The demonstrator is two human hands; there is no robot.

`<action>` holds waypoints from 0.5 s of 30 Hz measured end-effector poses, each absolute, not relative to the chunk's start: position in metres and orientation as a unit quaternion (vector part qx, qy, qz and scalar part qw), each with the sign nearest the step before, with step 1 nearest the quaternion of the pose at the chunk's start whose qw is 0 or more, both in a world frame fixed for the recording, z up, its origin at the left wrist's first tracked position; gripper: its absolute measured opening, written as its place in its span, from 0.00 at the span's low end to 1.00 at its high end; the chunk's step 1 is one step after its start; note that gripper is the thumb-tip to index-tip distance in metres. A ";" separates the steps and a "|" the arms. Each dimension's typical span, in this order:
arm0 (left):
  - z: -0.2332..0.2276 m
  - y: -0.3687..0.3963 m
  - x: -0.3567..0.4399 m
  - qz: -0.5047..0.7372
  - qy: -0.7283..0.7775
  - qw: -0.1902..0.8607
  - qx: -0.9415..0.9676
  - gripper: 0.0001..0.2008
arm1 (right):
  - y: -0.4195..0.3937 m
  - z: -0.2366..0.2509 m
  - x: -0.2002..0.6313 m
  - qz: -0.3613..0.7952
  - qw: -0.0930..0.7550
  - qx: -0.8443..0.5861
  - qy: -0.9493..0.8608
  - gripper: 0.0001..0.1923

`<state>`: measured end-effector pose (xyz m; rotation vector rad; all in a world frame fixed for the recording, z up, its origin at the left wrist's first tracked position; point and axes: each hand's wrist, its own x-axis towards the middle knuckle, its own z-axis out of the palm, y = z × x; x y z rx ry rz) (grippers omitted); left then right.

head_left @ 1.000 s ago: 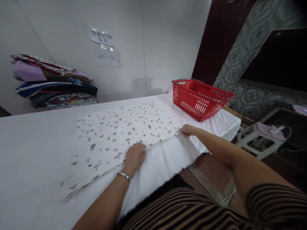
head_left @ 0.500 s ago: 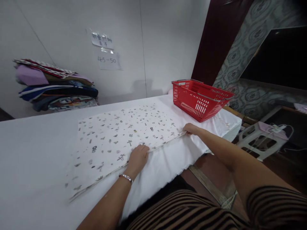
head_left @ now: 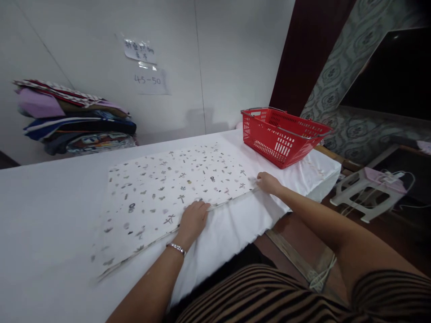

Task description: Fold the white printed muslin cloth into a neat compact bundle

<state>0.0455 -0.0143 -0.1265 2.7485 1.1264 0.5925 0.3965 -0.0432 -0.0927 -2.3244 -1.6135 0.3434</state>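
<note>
The printed cloth lies flat on the white surface. The left hand presses its near edge, fingers curled — seemingly pinching the hem. The right hand grips the near right corner, beside the red basket.

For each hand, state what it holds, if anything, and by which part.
Both hold the patterned cloth by its near edge: left hand mid-edge, right hand at the right corner.

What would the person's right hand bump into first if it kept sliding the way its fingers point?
The right hand points left along the printed cloth's near edge, so probably the left hand; depth is unclear.
</note>
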 end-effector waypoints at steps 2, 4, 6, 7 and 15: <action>-0.127 -0.014 0.045 0.200 0.379 0.063 0.901 0.14 | -0.051 -0.094 0.391 0.058 0.166 -0.734 -0.656 0.09; -0.126 -0.014 0.046 0.203 0.387 0.068 0.897 0.13 | -0.057 -0.096 0.384 0.012 0.179 -0.623 -0.761 0.08; -0.125 -0.015 0.046 0.205 0.391 0.069 0.895 0.13 | -0.061 -0.099 0.377 0.000 0.181 -0.535 -0.825 0.08; -0.125 -0.015 0.046 0.205 0.391 0.068 0.895 0.13 | -0.061 -0.101 0.374 0.000 0.179 -0.512 -0.840 0.09; -0.126 -0.016 0.046 0.194 0.380 0.054 0.903 0.14 | -0.046 -0.111 0.363 -0.028 0.154 -0.524 -0.837 0.11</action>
